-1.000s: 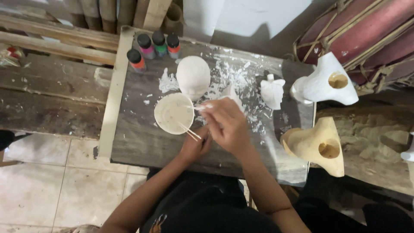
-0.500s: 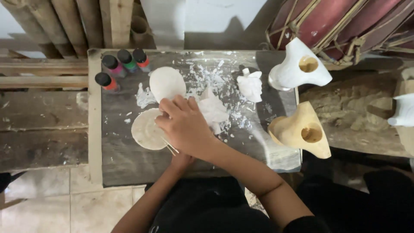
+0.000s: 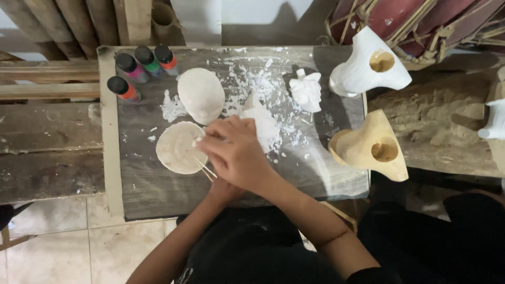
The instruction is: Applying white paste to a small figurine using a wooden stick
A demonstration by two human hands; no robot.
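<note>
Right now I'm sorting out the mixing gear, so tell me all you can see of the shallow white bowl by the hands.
The shallow white bowl is round and low, off-white and smeared inside as if coated with pale paste. It sits flat on the grey wooden board, just below a white domed cast. Thin pale sticks cross its right rim, where the right hand reaches over it.

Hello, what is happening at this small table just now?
A person works over a grey wooden table scattered with white flakes. The right hand reaches across beside a shallow white bowl, with thin wooden sticks beneath it. The left hand is mostly hidden under it. A white oval form and four paint bottles stand behind.
</note>
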